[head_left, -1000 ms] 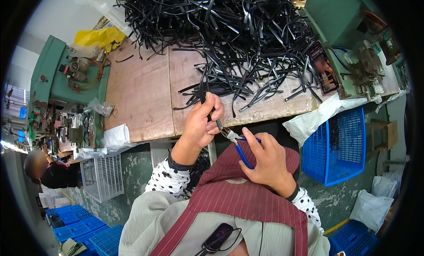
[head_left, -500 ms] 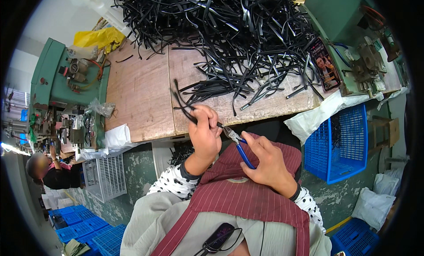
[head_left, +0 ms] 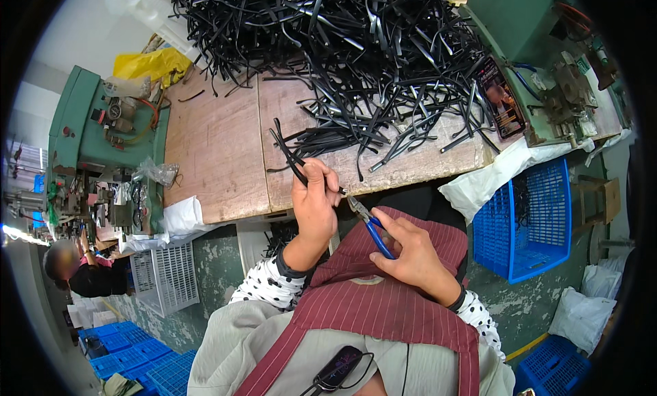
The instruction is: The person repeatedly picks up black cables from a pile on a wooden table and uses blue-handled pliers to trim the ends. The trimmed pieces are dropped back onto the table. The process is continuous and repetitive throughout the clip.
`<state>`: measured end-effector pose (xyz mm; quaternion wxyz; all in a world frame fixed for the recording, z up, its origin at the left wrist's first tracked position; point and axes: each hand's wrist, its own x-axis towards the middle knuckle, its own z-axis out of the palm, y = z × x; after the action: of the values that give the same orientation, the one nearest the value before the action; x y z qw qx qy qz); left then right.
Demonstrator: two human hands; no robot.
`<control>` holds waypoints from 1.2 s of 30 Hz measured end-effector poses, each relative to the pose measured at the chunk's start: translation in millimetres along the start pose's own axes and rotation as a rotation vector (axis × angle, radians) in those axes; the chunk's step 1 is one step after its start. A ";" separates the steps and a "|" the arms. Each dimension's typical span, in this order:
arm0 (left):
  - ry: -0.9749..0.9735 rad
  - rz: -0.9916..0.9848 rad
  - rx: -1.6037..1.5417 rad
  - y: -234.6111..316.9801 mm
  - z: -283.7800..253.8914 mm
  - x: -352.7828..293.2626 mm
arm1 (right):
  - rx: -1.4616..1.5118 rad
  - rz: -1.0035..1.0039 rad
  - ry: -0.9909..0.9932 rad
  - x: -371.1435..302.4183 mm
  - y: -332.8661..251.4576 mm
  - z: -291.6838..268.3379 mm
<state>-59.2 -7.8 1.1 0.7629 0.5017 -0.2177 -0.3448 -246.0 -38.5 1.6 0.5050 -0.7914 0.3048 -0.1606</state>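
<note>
My left hand [head_left: 315, 208] is closed around a few black eyeglass temples [head_left: 287, 153], held just off the bench's front edge. Their curved tips stick out up and left, and a short end shows between thumb and fingers on the right. Blue-handled pliers [head_left: 378, 237] sit in my right hand [head_left: 416, 256], with the jaws right beside that short end. Whether the jaws touch it I cannot tell. Behind both hands, a loose cluster of temples [head_left: 342, 137] lies on the wooden bench [head_left: 215, 156].
A big heap of black temples [head_left: 328, 33] covers the back of the bench. Green machines [head_left: 75, 129] flank it left and right, with a phone [head_left: 501, 102] near the right one. A blue crate [head_left: 520, 225] and a white crate [head_left: 164, 276] stand below. Another person [head_left: 96, 273] sits far left.
The held temples have tilted slightly and my left hand has shifted a little left. The pliers' jaws have drawn slightly away from the short end, and the handles look wider apart.
</note>
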 end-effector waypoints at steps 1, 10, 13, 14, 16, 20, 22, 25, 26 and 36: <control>-0.038 0.100 0.212 -4.6 -8.8 10.4 | -0.012 -0.005 0.004 -0.9 -1.8 -0.9; -0.539 0.740 1.521 11.6 -0.9 156.9 | -0.061 -0.086 0.048 -1.3 3.2 -0.5; -0.695 0.812 1.481 9.6 4.8 179.8 | -0.074 -0.090 0.058 -3.2 3.3 -2.4; -0.722 0.827 1.448 10.9 6.0 182.1 | -0.083 -0.083 0.061 -4.1 3.0 -3.5; -0.666 0.899 1.416 19.4 5.4 179.6 | -0.094 -0.084 0.080 -5.5 3.9 -5.2; -0.442 0.604 1.024 29.6 0.3 137.4 | -0.094 -0.118 0.162 -2.7 6.9 -9.5; -0.388 0.068 0.480 38.8 0.1 103.7 | -0.124 -0.128 0.201 -0.7 6.2 -11.1; -0.438 -0.304 0.055 42.5 -9.0 67.8 | -0.240 -0.253 0.271 5.9 -3.2 -16.9; -0.439 -0.405 -0.051 42.1 -13.1 61.9 | -0.280 -0.276 0.266 6.3 -7.4 -18.8; -0.478 -0.543 -0.307 33.2 -14.7 49.4 | -0.440 -0.368 0.228 6.7 -15.9 -16.6</control>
<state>-6.0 -26.9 24.9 0.6378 0.3268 -0.1944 -0.6698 -245.1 -49.6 22.7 0.2462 -0.9005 0.2387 -0.2673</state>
